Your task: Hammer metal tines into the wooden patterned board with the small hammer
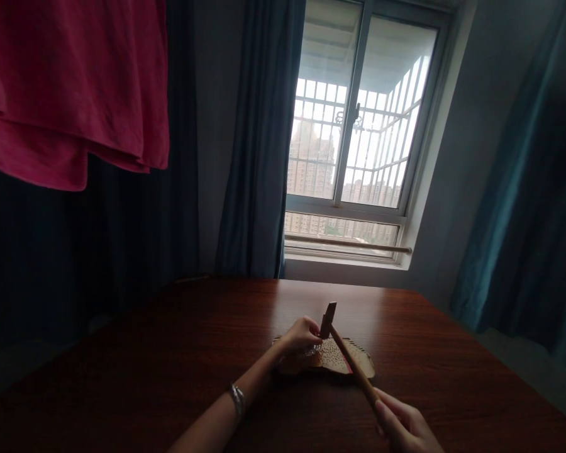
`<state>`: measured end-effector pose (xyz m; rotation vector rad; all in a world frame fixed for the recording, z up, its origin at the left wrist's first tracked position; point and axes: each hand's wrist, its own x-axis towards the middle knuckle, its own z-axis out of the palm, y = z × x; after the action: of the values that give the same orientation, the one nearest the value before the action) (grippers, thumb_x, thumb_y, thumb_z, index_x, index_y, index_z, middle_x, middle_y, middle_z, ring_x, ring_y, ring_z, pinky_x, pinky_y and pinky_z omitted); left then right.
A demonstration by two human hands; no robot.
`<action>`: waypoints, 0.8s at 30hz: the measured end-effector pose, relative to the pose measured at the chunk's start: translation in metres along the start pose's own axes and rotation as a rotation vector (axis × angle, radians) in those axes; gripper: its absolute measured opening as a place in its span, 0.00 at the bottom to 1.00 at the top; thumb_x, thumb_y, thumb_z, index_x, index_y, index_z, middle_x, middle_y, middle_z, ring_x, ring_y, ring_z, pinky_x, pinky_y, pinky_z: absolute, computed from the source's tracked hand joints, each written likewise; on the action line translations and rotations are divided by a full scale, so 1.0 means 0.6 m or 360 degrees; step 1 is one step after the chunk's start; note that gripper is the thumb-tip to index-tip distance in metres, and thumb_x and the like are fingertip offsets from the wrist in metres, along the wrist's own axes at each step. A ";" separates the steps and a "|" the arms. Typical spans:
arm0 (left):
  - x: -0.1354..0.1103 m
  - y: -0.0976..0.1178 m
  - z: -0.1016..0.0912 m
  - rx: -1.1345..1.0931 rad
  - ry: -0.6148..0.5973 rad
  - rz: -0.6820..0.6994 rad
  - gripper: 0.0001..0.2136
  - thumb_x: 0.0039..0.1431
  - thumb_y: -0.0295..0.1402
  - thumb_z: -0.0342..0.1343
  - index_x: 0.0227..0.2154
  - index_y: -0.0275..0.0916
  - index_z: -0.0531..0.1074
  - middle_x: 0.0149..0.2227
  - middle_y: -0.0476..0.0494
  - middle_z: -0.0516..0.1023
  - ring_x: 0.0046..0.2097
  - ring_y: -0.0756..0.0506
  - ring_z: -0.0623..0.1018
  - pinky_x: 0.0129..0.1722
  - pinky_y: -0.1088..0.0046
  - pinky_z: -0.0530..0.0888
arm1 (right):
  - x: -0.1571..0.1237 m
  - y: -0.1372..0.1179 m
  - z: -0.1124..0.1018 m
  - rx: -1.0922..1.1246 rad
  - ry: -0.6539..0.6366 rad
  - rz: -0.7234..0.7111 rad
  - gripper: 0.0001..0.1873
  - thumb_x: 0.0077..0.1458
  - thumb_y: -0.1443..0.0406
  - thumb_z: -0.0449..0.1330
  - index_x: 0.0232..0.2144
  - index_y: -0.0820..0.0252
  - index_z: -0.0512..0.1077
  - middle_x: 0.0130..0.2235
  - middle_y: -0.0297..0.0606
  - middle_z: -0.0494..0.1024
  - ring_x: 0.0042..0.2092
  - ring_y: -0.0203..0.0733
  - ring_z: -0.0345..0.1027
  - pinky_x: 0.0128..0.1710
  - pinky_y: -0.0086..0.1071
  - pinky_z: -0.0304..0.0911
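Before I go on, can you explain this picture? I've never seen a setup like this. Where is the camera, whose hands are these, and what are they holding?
There is no machine here: these are one person's bare hands. The single picture comes from a camera on that person's head, looking forward and down. A pale, dotted board lies on the brown table. The right hand grips a hammer by its handle, with the head up near the left fingertips. The left hand is over the board's left part; whether it pinches anything is too small to tell. Beyond the table is a window.
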<state>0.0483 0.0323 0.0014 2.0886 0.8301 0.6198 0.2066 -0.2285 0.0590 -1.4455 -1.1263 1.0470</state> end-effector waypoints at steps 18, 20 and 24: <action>-0.002 0.005 -0.004 -0.0007 0.0008 0.0008 0.13 0.39 0.36 0.59 0.26 0.30 0.77 0.22 0.46 0.74 0.24 0.51 0.68 0.22 0.79 0.57 | 0.007 0.015 -0.004 -0.0107 0.0009 -0.0047 0.39 0.39 0.41 0.55 0.42 0.66 0.73 0.20 0.30 0.61 0.19 0.29 0.50 0.17 0.25 0.45; -0.004 0.010 -0.004 -0.0021 -0.0002 0.0002 0.14 0.39 0.35 0.59 0.28 0.30 0.77 0.23 0.46 0.74 0.25 0.51 0.69 0.22 0.79 0.58 | 0.005 0.013 -0.004 -0.0095 0.0010 -0.0030 0.38 0.40 0.41 0.55 0.43 0.65 0.72 0.20 0.29 0.61 0.19 0.29 0.50 0.18 0.25 0.47; -0.008 0.018 -0.007 -0.0035 -0.0011 -0.0011 0.15 0.39 0.36 0.59 0.29 0.30 0.77 0.24 0.45 0.75 0.25 0.51 0.69 0.23 0.79 0.59 | 0.004 0.013 0.001 -0.0051 0.0048 0.0003 0.39 0.41 0.41 0.54 0.45 0.65 0.71 0.20 0.28 0.59 0.18 0.27 0.46 0.16 0.25 0.44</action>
<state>0.0461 0.0255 0.0117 2.0659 0.8229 0.6151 0.2075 -0.2268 0.0509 -1.4828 -1.1249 1.0093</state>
